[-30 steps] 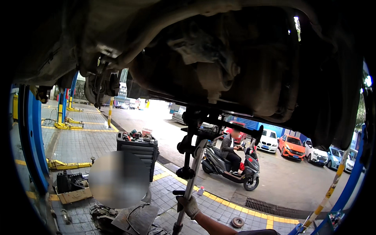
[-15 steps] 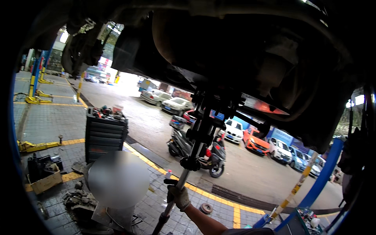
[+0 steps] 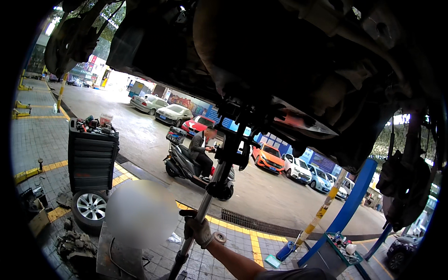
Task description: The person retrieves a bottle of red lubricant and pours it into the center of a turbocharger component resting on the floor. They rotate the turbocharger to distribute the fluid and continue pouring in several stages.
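The right hand (image 3: pixel 201 229), in a glove, is wrapped around the shiny pole (image 3: pixel 205 201), low in the middle of the frame; the left hand is out of view. The pole runs up to a dark clump of parts (image 3: pixel 230 147) near the center, under the raised car (image 3: pixel 261 79) that fills the top. It is too dark there to tell if the two touch. The pole's foot is cut off at the bottom edge — so its footing can't be checked. The pole looks slanted, but the whole view is tipped, so a true lean is hard to judge. If the foot rolls or slips, the pole could tip over. If the top sits off-center, something heavy could slide off and drop near the bare arm (image 3: pixel 238 259). One hand may be too little to stop that — and the dark makes a bad fit easy to miss. A round metal part (image 3: pixel 219 238) on the tiles (image 3: pixel 239 237), just right of the hand, could trip someone. The person (image 3: pixel 199 144) on the scooter (image 3: pixel 176 157), left of center, seems well back.
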The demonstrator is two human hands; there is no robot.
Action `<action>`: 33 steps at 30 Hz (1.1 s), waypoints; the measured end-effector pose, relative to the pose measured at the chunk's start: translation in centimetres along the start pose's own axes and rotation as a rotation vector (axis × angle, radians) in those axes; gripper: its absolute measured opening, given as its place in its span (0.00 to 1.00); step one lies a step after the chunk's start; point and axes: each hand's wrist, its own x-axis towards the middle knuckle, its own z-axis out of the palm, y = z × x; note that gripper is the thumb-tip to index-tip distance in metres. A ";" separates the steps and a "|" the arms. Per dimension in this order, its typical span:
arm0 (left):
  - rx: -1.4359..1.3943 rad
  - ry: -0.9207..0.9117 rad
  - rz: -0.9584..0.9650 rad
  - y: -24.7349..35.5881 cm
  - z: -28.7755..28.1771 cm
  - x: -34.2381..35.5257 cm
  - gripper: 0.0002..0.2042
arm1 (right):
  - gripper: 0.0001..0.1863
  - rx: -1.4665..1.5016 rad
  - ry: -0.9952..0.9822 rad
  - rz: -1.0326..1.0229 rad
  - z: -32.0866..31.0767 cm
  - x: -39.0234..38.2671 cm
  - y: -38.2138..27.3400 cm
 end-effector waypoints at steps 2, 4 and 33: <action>0.003 -0.015 -0.008 -0.1 0.2 0.0 0.14 | 0.21 -0.006 0.013 -0.008 0.1 -0.1 0.1; 0.006 -0.026 -0.012 -0.1 0.3 -0.2 0.14 | 0.21 -0.004 0.017 -0.024 -0.6 0.2 0.8; 0.027 -0.022 -0.067 -2.7 -1.5 -3.4 0.16 | 0.18 0.056 0.051 -0.023 -0.2 0.1 0.2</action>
